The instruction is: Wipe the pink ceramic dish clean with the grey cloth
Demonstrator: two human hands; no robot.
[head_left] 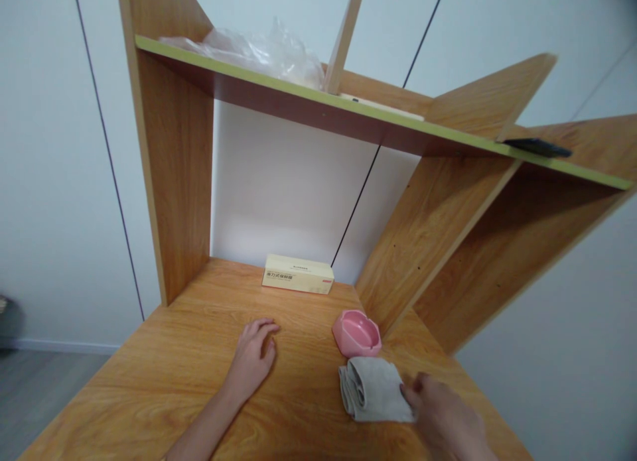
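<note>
My left hand rests flat on the wooden desk, fingers loosely apart, holding nothing. My right hand touches the right edge of a folded grey cloth lying on the desk. Just beyond the cloth sits a pink angular dish. A long cream box with printed text lies at the back of the desk against the white wall.
A wooden hutch rises over the desk, with a side panel at left and slanted dividers at right. Its top shelf carries crumpled clear plastic and a dark flat object.
</note>
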